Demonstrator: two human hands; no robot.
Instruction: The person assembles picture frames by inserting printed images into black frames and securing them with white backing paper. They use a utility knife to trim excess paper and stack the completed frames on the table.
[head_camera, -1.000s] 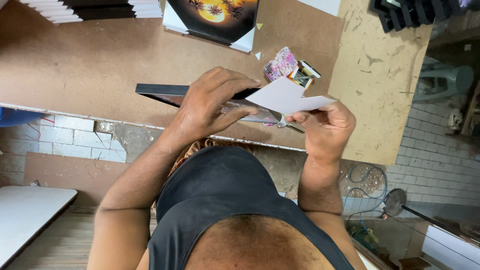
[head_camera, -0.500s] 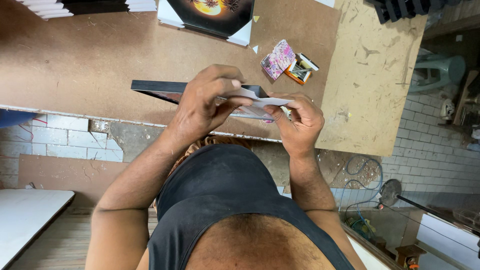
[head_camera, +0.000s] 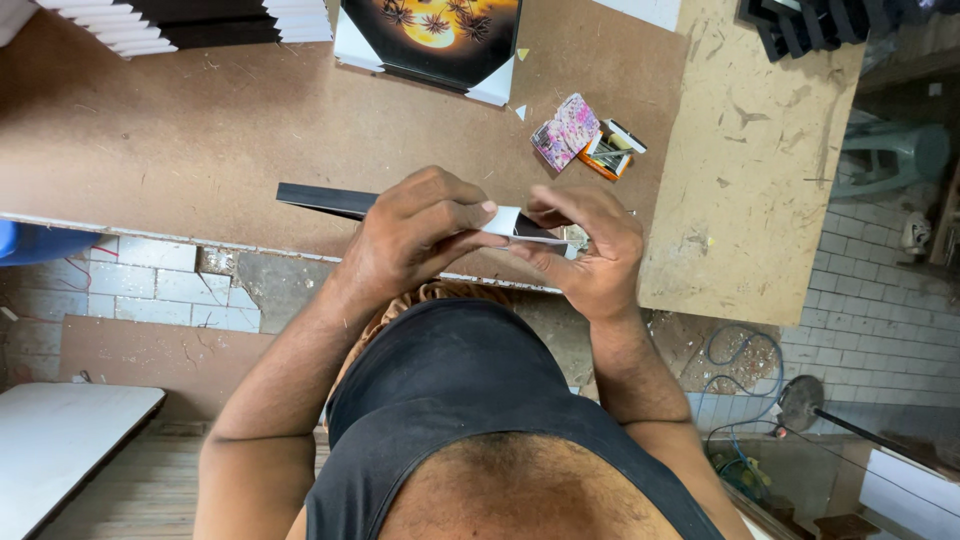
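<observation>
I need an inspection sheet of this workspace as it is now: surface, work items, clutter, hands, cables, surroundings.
Surface: brown board worktop with dust and chips; a paler board lies to its right.
Work items: black frame lying at the worktop edge; white paper corner piece on its end.
Clutter: sunset picture with white corners; small flowered packet; orange box; stacked frames.
Hands: left hand and right hand both pinch the corner piece.
Cables: blue hose or cable coiled on the floor.
Surroundings: tiled floor; green plastic stool.
</observation>
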